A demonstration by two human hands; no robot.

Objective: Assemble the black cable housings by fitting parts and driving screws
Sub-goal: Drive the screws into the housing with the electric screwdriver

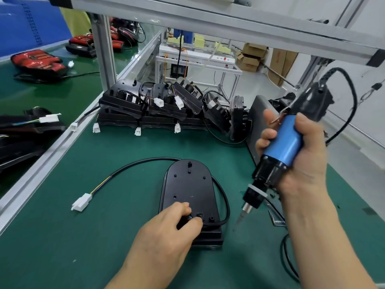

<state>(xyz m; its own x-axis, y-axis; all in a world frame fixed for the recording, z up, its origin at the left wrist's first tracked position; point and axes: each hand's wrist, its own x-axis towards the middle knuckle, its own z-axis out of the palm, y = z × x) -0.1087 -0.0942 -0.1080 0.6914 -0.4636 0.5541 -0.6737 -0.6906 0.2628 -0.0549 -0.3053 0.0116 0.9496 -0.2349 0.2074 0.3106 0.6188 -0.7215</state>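
A black oval cable housing (pixel 188 188) lies flat on the green mat in front of me. Its black cable (pixel 133 164) loops left and ends in a white connector (pixel 81 202). My left hand (pixel 168 228) rests on the housing's near end, with fingers and thumb pinching a small black part by the cable entry. My right hand (pixel 300 155) grips a blue and black electric screwdriver (pixel 279 151), held tilted to the right of the housing. Its bit (pixel 239 220) points down at the mat, apart from the housing.
Several black housings (pixel 166 107) with white plugs are stacked at the back of the mat. A grey box (pixel 258 122) stands behind the screwdriver. An aluminium rail (pixel 52 155) borders the left, with red lamp units (pixel 37 61) on the conveyor beyond.
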